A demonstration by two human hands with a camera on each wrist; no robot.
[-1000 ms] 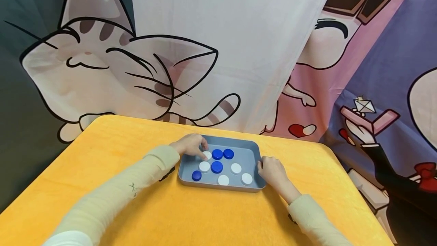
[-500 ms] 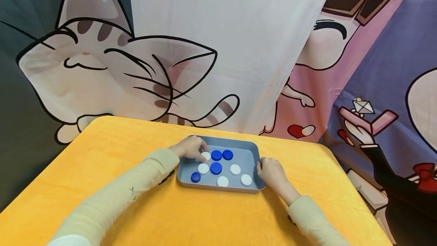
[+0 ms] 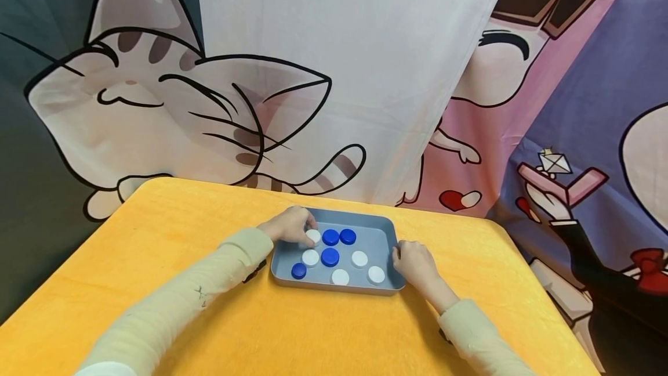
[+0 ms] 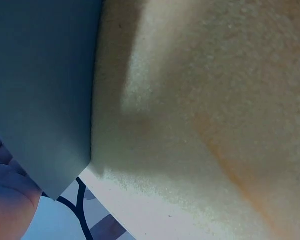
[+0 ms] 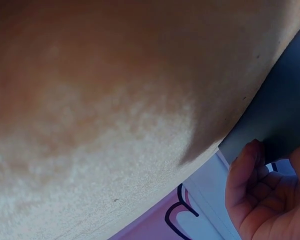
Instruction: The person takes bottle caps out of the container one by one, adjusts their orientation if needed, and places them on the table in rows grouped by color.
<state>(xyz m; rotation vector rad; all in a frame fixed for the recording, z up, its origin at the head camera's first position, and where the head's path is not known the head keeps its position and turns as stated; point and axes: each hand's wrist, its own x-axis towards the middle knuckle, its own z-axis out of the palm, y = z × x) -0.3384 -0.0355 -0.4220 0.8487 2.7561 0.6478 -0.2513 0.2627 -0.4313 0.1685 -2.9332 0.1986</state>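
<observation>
I locate the held white disc [image 3: 315, 236] inside the grey-blue tray [image 3: 377, 235], at the left end of the far row. Adjacent items, in order: the first blue disc [image 3: 330, 237] just to its right, the second blue disc [image 3: 348, 237] close beside that one, the neighbouring white disc [image 3: 310, 258] on its near side, and the central blue disc [image 3: 330, 257] diagonally nearer me. Farther out, I register the corner blue disc [image 3: 299, 271] at the near left, then the middle white disc [image 3: 359, 259], the front white disc [image 3: 340, 277] and the rightmost white disc [image 3: 376, 275]. Obstruction: the left thumb covers part of the held disc's edge.

Appearance: round, flat, plain white; its face points upward.

Left hand [image 3: 291, 227]: reaches over the tray's left wall, palm down, thumb and fingers narrowed in a pinch on the disc. Right hand [image 3: 414, 261]: fingers curled at the tray's right wall, gripping it. My wrist feeds show mostly the table [image 3: 334, 335] and tray wall; neither shows the discs.

The tray rests on the yellow-covered table. Behind it hangs the printed backdrop [image 3: 365, 62], with a cartoon cat at left.
</observation>
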